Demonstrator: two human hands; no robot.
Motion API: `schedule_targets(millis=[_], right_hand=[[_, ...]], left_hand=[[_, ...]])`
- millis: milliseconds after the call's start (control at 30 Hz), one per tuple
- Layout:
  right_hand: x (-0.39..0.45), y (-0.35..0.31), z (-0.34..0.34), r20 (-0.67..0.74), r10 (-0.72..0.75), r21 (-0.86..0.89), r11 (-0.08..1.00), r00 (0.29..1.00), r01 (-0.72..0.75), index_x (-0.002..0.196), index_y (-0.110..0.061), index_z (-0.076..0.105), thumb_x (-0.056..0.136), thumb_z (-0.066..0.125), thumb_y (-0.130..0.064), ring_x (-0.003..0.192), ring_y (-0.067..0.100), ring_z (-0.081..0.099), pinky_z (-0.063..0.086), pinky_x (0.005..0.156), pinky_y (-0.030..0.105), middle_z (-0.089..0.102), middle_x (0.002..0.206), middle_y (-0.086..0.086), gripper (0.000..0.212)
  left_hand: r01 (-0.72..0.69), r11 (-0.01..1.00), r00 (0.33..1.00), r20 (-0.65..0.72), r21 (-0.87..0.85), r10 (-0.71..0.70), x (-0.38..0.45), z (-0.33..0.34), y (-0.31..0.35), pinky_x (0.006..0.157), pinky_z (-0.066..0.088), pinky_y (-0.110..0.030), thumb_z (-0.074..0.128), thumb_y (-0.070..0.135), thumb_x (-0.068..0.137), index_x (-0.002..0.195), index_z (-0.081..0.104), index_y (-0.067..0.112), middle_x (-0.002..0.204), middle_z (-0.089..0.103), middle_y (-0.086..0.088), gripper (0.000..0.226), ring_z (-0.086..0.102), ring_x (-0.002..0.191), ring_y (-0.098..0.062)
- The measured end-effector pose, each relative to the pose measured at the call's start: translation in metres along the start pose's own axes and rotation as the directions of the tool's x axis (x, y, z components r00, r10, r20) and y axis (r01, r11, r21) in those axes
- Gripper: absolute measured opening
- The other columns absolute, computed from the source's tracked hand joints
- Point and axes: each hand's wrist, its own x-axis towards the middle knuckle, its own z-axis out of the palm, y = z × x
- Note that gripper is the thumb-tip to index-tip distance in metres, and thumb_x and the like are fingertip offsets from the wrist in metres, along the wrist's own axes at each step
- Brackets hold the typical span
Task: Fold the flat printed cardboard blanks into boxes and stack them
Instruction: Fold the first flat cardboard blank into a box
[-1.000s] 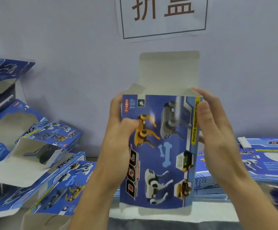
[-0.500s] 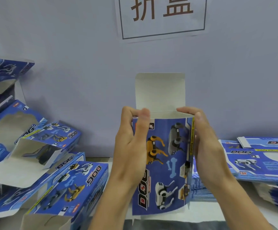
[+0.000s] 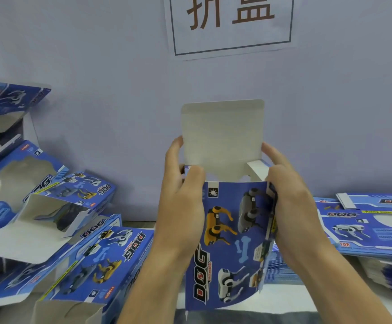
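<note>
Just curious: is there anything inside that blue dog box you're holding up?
Only bare grey cardboard shows inside the box under its raised top flap. The printed front panel, the left hand and the right hand hide everything lower down.

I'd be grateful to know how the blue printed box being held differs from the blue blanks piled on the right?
The held blue printed box is opened into a sleeve, upright between the left hand and right hand, its white top flap standing up. The blue blanks piled on the right lie flat, unfolded and untouched. Both show the same DOG robot-dog print.
</note>
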Motion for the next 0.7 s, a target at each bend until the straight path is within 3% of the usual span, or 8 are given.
schedule_targets(millis=[67, 133, 233, 333, 400, 467, 567, 700], right_hand=[[-0.002, -0.003, -0.001, 0.015, -0.010, -0.025, 1.000, 1.000, 0.010, 0.097, -0.041, 0.064, 0.081, 0.044, -0.028, 0.052, 0.013, 0.045, 0.037, 0.046, 0.026, 0.034, 0.055, -0.011, 0.029], [-0.003, -0.006, -0.007, 0.133, -0.075, -0.018, 0.997, 0.988, 0.078, 0.090, -0.020, 0.058, 0.084, 0.052, -0.021, 0.062, 0.021, 0.058, 0.039, 0.049, 0.019, 0.035, 0.064, 0.000, 0.009], [0.001, -0.010, -0.008, 0.156, 0.016, 0.120, 0.992, 0.988, -0.034, 0.104, -0.011, 0.053, 0.055, 0.063, -0.039, 0.063, 0.014, 0.057, 0.043, 0.061, 0.024, 0.051, 0.082, 0.008, 0.058], [-0.003, -0.010, -0.005, 0.153, 0.090, 0.263, 0.956, 0.984, -0.128, 0.109, -0.019, 0.064, 0.080, 0.050, -0.057, 0.078, 0.033, 0.060, 0.049, 0.073, 0.046, 0.064, 0.097, 0.025, 0.050], [0.001, -0.008, -0.007, 0.132, 0.106, 0.155, 0.980, 0.986, -0.126, 0.106, -0.012, 0.060, 0.094, 0.050, -0.049, 0.079, 0.033, 0.064, 0.053, 0.076, 0.044, 0.066, 0.110, 0.031, 0.040], [0.007, -0.007, -0.008, 0.151, 0.078, 0.097, 0.991, 0.985, -0.093, 0.103, -0.015, 0.055, 0.099, 0.055, -0.029, 0.071, 0.021, 0.070, 0.057, 0.062, 0.028, 0.071, 0.100, 0.023, 0.014], [0.000, 0.000, -0.005, 0.190, 0.013, 0.123, 0.992, 0.982, -0.037, 0.108, -0.034, 0.057, 0.083, 0.061, -0.042, 0.082, 0.024, 0.075, 0.062, 0.064, 0.034, 0.076, 0.095, 0.008, 0.026], [-0.003, 0.003, 0.000, 0.096, -0.085, 0.115, 0.991, 0.992, 0.073, 0.106, -0.037, 0.061, 0.083, 0.063, -0.049, 0.081, 0.023, 0.075, 0.060, 0.059, 0.030, 0.075, 0.092, 0.005, 0.026]], left_hand=[[-0.053, 0.999, 0.998, -0.037, -0.010, 0.053, 0.001, 0.000, -0.001, 0.063, 0.049, -0.044, 0.045, 0.030, 0.082, 0.100, 0.055, 0.039, 0.081, 0.052, -0.016, 0.023, 0.054, 0.068, -0.035], [-0.125, 0.990, 0.989, -0.074, 0.069, 0.130, 0.001, 0.000, -0.004, 0.060, 0.044, -0.037, 0.043, 0.032, 0.085, 0.085, 0.051, 0.025, 0.076, 0.048, -0.010, 0.010, 0.051, 0.069, -0.024], [-0.154, 0.988, 0.984, -0.098, -0.012, 0.152, -0.003, -0.001, -0.007, 0.057, 0.049, -0.026, 0.045, 0.034, 0.085, 0.090, 0.052, 0.011, 0.084, 0.055, -0.020, 0.025, 0.056, 0.069, -0.020], [-0.094, 0.978, 0.991, -0.116, -0.186, 0.073, -0.006, -0.002, -0.008, 0.060, 0.056, -0.031, 0.052, 0.049, 0.079, 0.099, 0.055, 0.001, 0.089, 0.067, -0.016, 0.052, 0.069, 0.079, -0.024], [-0.082, 0.978, 0.994, -0.090, -0.190, 0.066, -0.007, -0.002, -0.009, 0.058, 0.058, -0.029, 0.055, 0.051, 0.081, 0.099, 0.054, 0.004, 0.087, 0.070, -0.006, 0.049, 0.074, 0.082, -0.021], [-0.073, 0.994, 0.997, -0.017, -0.078, 0.072, -0.007, -0.003, -0.009, 0.057, 0.060, -0.034, 0.060, 0.047, 0.083, 0.097, 0.052, 0.017, 0.092, 0.070, -0.012, 0.034, 0.075, 0.085, -0.027], [-0.078, 0.996, 0.997, 0.026, -0.038, 0.079, -0.006, -0.004, -0.005, 0.055, 0.059, -0.034, 0.063, 0.047, 0.091, 0.099, 0.052, 0.030, 0.097, 0.070, -0.013, 0.021, 0.075, 0.084, -0.030], [-0.113, 0.991, 0.993, 0.010, -0.071, 0.114, -0.004, -0.001, -0.001, 0.051, 0.056, -0.027, 0.058, 0.047, 0.083, 0.097, 0.057, 0.028, 0.088, 0.071, -0.009, 0.023, 0.075, 0.076, -0.026]])
